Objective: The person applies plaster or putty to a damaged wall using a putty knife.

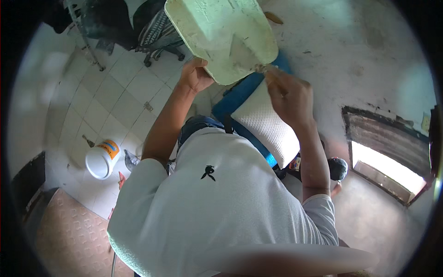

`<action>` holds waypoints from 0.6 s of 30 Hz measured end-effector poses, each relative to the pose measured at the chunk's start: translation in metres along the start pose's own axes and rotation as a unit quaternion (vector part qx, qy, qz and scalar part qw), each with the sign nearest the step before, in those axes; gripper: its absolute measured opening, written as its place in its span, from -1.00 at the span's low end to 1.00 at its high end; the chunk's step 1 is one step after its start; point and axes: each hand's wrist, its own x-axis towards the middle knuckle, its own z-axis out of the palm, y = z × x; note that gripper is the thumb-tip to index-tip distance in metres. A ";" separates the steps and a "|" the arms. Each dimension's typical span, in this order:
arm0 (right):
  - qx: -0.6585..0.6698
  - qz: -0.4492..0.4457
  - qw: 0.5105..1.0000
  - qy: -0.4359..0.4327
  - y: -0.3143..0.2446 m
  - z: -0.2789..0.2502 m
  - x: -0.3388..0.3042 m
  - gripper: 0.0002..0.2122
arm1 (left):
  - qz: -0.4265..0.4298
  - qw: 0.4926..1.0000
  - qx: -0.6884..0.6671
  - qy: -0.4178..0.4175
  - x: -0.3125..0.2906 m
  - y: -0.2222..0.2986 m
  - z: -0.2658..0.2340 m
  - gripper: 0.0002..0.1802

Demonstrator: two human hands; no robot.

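Fingers curled around its mostly hidden handle, a person's right hand holds a grey trowel with a triangular blade over the inside of a pale green, shallow rectangular tray with rounded corners. The left hand grips the tray's near left edge, thumb over the rim (how the other fingers sit underneath, one cannot tell). The tray, its surface smeared and spotted, is held out in front of the person, who wears a white short-sleeved shirt. Below the right hand lies a white pillow with a textured cover, against a blue cushion. Beyond the left hand, a black wheeled chair stands on pale floor tiles, with a white tub with an orange label farther left.
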 end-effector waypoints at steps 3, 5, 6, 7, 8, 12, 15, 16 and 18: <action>0.061 0.032 0.997 0.045 -0.020 0.003 0.015 -0.68 | -0.008 0.995 -0.064 -0.078 -0.005 0.006 -0.006 -0.16; 0.087 0.033 0.994 0.062 -0.027 0.011 0.020 -0.67 | 0.008 0.994 -0.061 -0.086 -0.010 0.009 -0.007 -0.15; 0.082 -0.009 0.994 0.076 -0.027 0.014 0.024 -0.67 | 0.009 0.995 -0.056 -0.088 -0.011 0.011 -0.004 -0.15; 0.076 -0.050 0.992 0.090 -0.028 0.017 0.027 -0.66 | 0.026 0.996 -0.025 -0.083 -0.014 0.013 -0.001 -0.14; 0.078 -0.053 0.991 0.094 -0.031 0.017 0.030 -0.66 | 0.043 0.996 0.006 -0.078 -0.016 0.015 0.001 -0.12; 0.126 -0.015 0.989 0.071 -0.042 0.023 0.028 -0.67 | 0.043 0.997 0.022 -0.066 -0.025 0.024 0.003 -0.11; 0.109 -0.033 0.993 -0.003 -0.041 0.031 0.019 -0.67 | 0.046 0.996 0.007 -0.077 -0.030 0.028 -0.007 -0.13; 0.096 -0.032 0.994 -0.030 -0.045 0.025 0.015 -0.67 | 0.061 0.994 0.002 -0.088 -0.032 0.030 -0.008 -0.14; 0.087 -0.029 0.994 -0.058 -0.050 0.018 0.018 -0.67 | 0.074 0.993 0.000 -0.096 -0.035 0.031 -0.010 -0.15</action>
